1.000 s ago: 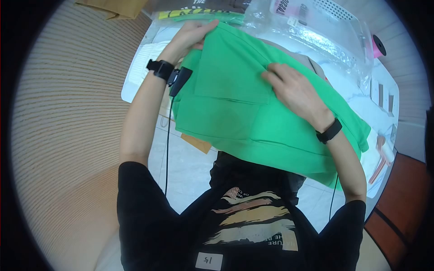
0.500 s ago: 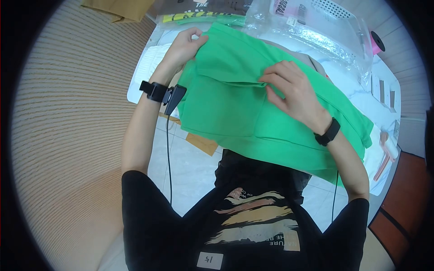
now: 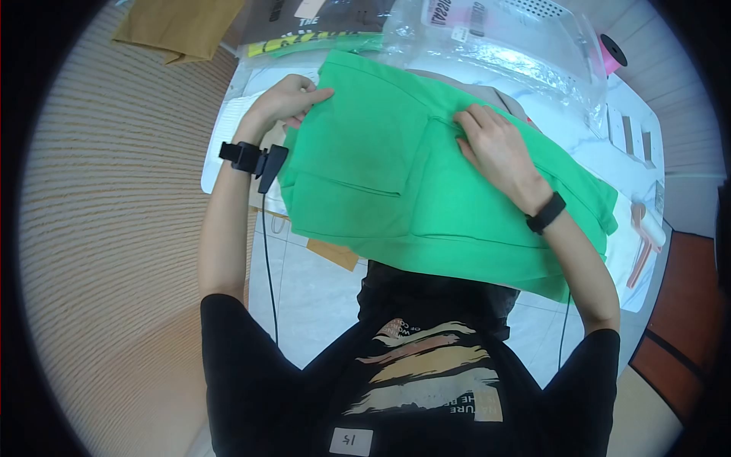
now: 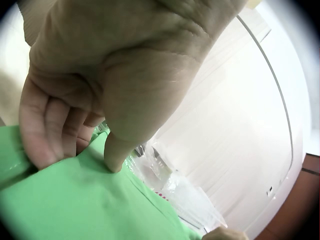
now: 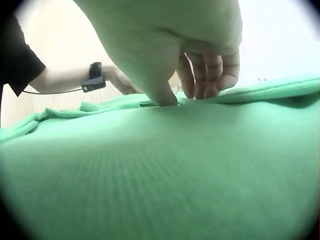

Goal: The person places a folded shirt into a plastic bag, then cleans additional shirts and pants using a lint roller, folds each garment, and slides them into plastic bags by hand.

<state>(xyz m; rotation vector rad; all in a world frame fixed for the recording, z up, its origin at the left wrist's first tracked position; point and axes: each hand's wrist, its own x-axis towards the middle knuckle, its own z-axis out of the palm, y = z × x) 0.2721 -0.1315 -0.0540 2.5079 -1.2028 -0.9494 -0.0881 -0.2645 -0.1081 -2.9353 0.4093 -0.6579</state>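
A green garment [image 3: 487, 221] lies partly folded across the table's front, with a squared flap [image 3: 358, 145] turned over its left part. My left hand [image 3: 285, 100] pinches the garment's upper left edge. In the left wrist view, the thumb [image 4: 117, 155] presses on the near face of the cloth while the other fingers go behind the edge. My right hand [image 3: 496, 152] rests on the garment right of the flap, near a fold line. The right wrist view has its thumb [image 5: 162, 95] and bent fingertips against the green fabric, with no cloth visibly gathered between them.
Behind the garment lie printed plastic packaging [image 3: 304, 23] and a clear plastic bag [image 3: 502, 57]. A pink spool [image 3: 611, 55] stands at the far right edge, and a lint roller [image 3: 647, 232] lies at the right. Brown paper [image 3: 179, 30] sits at the upper left.
The flap's lower edge now lies further down and flat. My right hand has let go of that edge and moved up onto the cloth. My left hand has shifted left and down.
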